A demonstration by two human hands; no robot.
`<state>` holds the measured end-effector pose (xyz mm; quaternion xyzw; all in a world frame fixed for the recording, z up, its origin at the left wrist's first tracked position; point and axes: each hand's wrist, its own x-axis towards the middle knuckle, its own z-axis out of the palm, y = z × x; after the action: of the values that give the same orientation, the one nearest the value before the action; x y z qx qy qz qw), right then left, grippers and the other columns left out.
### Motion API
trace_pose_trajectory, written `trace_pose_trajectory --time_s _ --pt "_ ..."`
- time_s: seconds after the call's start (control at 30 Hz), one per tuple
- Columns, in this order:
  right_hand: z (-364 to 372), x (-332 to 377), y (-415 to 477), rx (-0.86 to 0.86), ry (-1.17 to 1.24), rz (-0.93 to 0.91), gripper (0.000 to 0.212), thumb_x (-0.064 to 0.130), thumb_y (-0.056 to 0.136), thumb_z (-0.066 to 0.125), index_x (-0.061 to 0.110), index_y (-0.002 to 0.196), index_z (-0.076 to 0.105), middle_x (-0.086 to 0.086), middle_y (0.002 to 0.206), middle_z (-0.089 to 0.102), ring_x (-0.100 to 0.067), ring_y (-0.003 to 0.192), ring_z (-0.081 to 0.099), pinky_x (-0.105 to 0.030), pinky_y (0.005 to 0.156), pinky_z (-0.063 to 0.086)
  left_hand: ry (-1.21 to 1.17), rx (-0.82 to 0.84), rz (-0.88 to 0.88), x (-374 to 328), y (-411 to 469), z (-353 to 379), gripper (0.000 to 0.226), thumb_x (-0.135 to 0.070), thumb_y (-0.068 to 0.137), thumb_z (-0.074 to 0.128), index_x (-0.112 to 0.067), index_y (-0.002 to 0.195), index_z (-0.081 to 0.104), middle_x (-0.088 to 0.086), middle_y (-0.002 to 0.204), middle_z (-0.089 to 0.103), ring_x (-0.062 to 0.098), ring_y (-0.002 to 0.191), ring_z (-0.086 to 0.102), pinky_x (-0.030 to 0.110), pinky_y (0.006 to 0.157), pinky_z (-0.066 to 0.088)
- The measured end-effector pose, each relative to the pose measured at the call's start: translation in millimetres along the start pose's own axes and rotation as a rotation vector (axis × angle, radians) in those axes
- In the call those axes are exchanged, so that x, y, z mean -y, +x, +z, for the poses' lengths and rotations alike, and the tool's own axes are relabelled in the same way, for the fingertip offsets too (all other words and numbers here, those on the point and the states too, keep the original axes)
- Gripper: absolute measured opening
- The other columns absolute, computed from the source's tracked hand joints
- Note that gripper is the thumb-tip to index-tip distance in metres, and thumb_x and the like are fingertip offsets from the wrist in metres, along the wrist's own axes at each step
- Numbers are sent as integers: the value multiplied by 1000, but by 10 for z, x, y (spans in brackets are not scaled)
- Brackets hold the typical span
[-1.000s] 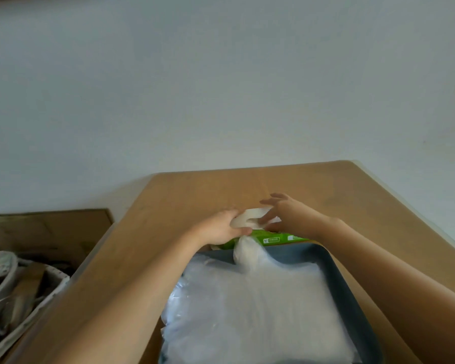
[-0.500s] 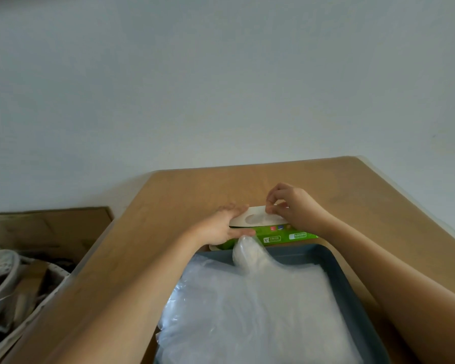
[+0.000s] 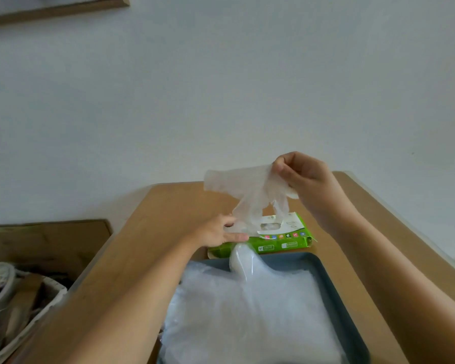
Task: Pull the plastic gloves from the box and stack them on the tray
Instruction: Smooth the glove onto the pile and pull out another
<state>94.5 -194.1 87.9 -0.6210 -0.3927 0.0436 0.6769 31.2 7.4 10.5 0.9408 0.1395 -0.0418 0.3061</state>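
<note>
Fingers (image 3: 283,168) of our right hand (image 3: 304,177) pinch one plastic glove (image 3: 247,187) above the box (image 3: 281,244); its long axis hangs near vertical, finger ends down, touching the slot (image 3: 269,227). Our left hand (image 3: 217,232) presses the box's left end, fingers straight. Box lies crosswise just beyond the tray (image 3: 335,283); desk (image 3: 168,206) shows behind and right. Tray holds a glove stack (image 3: 247,316) that spills over its left rim.

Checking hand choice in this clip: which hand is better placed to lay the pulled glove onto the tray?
Right. The right hand pinches the glove, which hangs above the box, and the tray lies just nearer the person. The left hand rests on the box, holding no glove.
</note>
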Motion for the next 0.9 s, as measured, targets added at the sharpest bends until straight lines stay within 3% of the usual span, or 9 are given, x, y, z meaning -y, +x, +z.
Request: trace_pose_trajectory --time_s 0.13,0.17,0.2,0.23,0.3,0.4,0.6,0.77,0.9 --pt "-31 114 -216 -6 164 135 17 14 96 51 10 82 59 2 64 57 -11 59 49 -20 58 39 -288 -56 195 -166 -331 -202 27 -21 89 67 -5 111 63 6 105 69 6 105 63 8 83 44" --pt "-44 120 -258 -10 186 170 18 16 97 51 9 83 59 4 60 56 -11 59 46 -21 59 37 -356 -8 238 -215 -449 -257 28 -23 90 65 1 104 62 0 114 31 0 99 62 10 88 43" --pt "-57 135 -305 -10 210 202 18 16 97 50 7 84 59 4 59 56 -11 58 46 -20 58 38 -434 82 284 -265 -571 -305 30 -28 88 65 1 96 62 15 82 59 -8 81 63 7 81 46" --pt "-61 147 -345 -6 244 238 19 16 98 49 4 87 59 2 61 56 -10 58 48 -18 56 42 -560 257 341 -278 -662 -330 21 -32 87 62 -11 89 66 -9 72 49 -8 78 60 6 81 44" --pt "-69 167 -429 9 303 302 21 15 98 49 -2 94 59 -8 72 56 -15 64 53 -19 60 51 -841 531 453 -280 -789 -310 30 -31 87 66 -9 107 65 -1 104 62 10 103 56 18 99 35" --pt "-70 219 -549 25 354 357 21 14 98 48 -4 96 58 -12 77 57 -17 66 56 -22 63 54 -965 417 373 -306 -904 -215 62 -38 66 86 -4 115 67 7 119 65 22 119 56 31 110 35" --pt "-35 300 -800 60 395 453 21 14 99 46 -2 90 57 -13 75 57 -18 63 56 -23 60 53 -1317 -54 276 -593 -1055 -59 18 -21 78 74 -10 92 75 8 92 72 22 91 68 26 75 56" --pt "-30 284 -1033 248 134 626 22 16 98 51 2 90 66 -14 85 70 -20 73 67 -29 69 57 -785 -449 189 -718 -1194 -89 29 -14 88 63 10 72 62 9 61 59 19 58 54 28 62 43" --pt "-48 442 -992 236 122 526 36 32 95 48 5 113 64 -9 108 71 -23 101 68 -38 95 51 -392 -397 299 -862 -1430 -255 11 -20 81 76 -20 70 72 -8 64 70 8 60 64 19 56 48"
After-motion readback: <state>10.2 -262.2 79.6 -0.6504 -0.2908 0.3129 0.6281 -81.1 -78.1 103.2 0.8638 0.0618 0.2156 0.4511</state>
